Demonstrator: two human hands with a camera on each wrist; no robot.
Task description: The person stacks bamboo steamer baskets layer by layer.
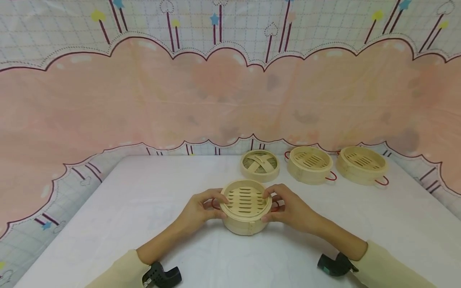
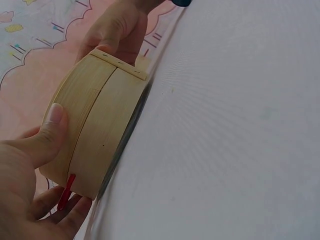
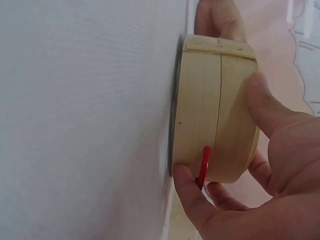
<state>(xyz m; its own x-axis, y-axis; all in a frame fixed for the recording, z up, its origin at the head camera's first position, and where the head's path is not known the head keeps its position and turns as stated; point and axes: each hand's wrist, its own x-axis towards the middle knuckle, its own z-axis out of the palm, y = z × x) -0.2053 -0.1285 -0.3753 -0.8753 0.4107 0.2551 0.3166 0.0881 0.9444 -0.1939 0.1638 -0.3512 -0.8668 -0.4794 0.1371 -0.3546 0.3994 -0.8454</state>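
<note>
A round bamboo steamer basket (image 1: 245,202) with a slatted floor is near the middle of the white table, held from both sides. My left hand (image 1: 206,206) grips its left rim and wall, thumb on the near side. On the opposite side my right hand (image 1: 286,206) grips the rim and wall the same way. Red cord handles show at both sides; in the left wrist view one red handle (image 2: 65,192) sits by my fingers, and in the right wrist view another red handle (image 3: 203,167) does. Whether the basket's base touches the table, I cannot tell.
Right behind the held basket lies a woven bamboo lid (image 1: 260,166). Farther right stand two more steamer baskets, one nearer the middle (image 1: 310,165) and one at the far right (image 1: 361,165), both with red handles. A patterned cloth (image 1: 216,100) hangs behind the table.
</note>
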